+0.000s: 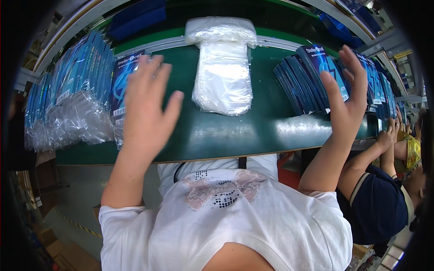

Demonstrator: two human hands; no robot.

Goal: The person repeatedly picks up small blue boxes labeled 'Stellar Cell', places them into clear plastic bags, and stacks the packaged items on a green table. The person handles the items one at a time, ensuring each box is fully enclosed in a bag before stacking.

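Note:
My left hand (149,106) is raised with its fingers spread, slightly blurred and holding nothing. It partly covers a dark blue flat box (121,86) that stands at the end of a row of bagged blue boxes (74,74). A stack of clear plastic bags (224,81) lies in the middle, between my hands. On the right, my right hand (346,97) hovers with thumb and fingers apart, in front of a leaning row of thin blue boxes (298,81). Whether it touches any box cannot be seen.
The green work table (190,142) curves across the view, its near edge close to my body. Blue bins (138,20) sit beyond it at the back. At the right, a co-worker in a dark top (377,205) reaches toward the table. Cartons (74,253) lie on the floor at lower left.

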